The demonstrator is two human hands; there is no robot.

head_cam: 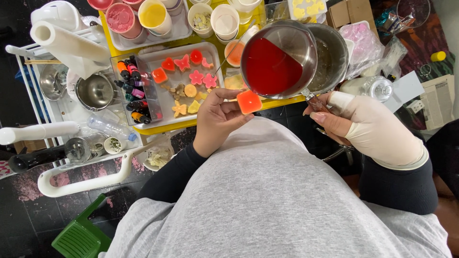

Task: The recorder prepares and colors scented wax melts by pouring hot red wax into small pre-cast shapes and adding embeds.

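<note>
Tilting saucepan [279,57] above left hand's [215,119] mould [249,102]

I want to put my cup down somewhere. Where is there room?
Bare room is scarce. One free patch lies in the white tray, below the small wax shapes and right of the dye bottles. The yellow table behind is crowded with cups, and the red-filled saucepan covers its right end.

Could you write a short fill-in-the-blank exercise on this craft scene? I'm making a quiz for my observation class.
1. The small metal pot in the right hand holds a ____ liquid.
2. The left hand holds a small ____ mould of orange-red fill.
3. The white tray on the yellow table holds heart, flower and ____ shapes.

Missing words: red; square; butterfly
</note>
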